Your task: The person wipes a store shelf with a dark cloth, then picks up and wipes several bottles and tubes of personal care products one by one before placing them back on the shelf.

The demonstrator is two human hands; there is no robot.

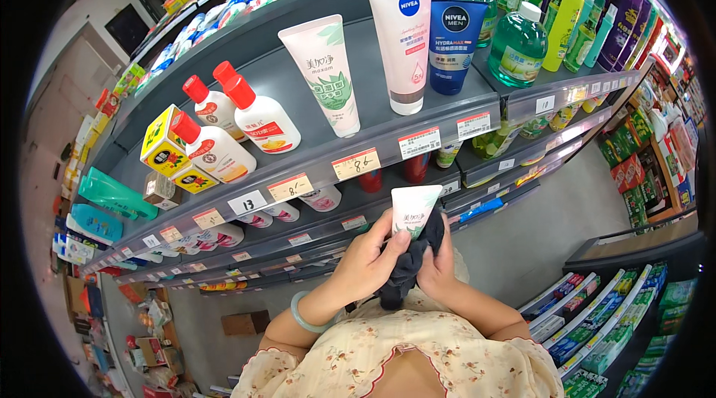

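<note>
In front of my chest, my left hand [363, 257] grips a small white-and-green hand cream tube [413, 209], its thumb across the tube's lower front. My right hand [439, 266] clutches a bunched black cloth [411, 263] that lies against the tube's side and hangs below it. The tube's lower end is hidden by the cloth and fingers. On the top shelf ahead stands a larger pale Maxam tube [324, 76] with a green leaf print. Beside it are a pink-white Nivea tube [404, 56] and a blue Nivea Men tube [454, 51].
White lotion bottles with red caps [265, 118] stand left on the shelf, near a yellow box [163, 140]. Green bottles [517, 51] stand to the right. Price tags [356, 164] line the shelf's front edge. A lower rack of toothpaste boxes [593, 308] is at my right.
</note>
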